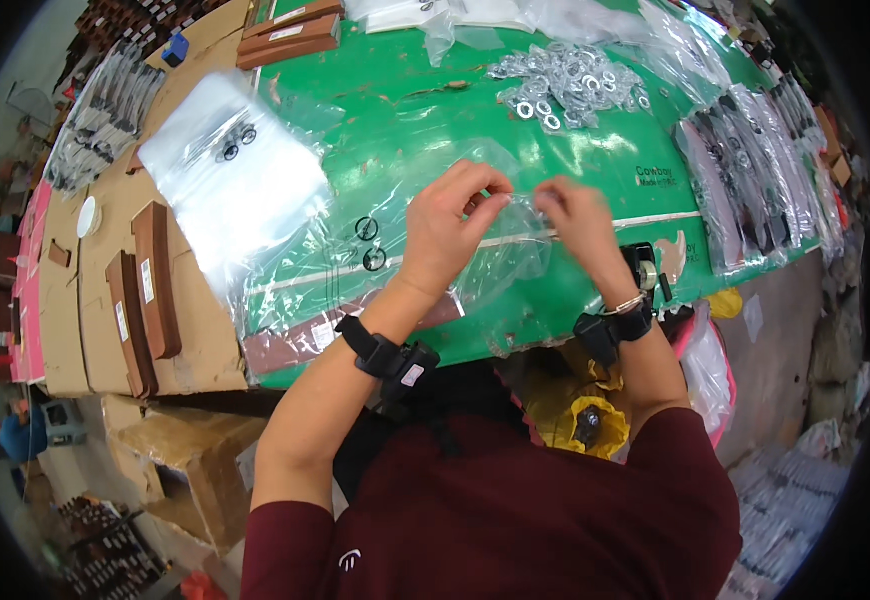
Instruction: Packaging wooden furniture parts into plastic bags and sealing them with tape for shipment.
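Over the lettered green tabletop (405,105), left grip (450,215) pinching a printed bag (380,225); right grip (583,218) blurred, hold unclear.

Held bag (340,255) is glossy plastic, tabletop (595,155) smooth w/ sheen
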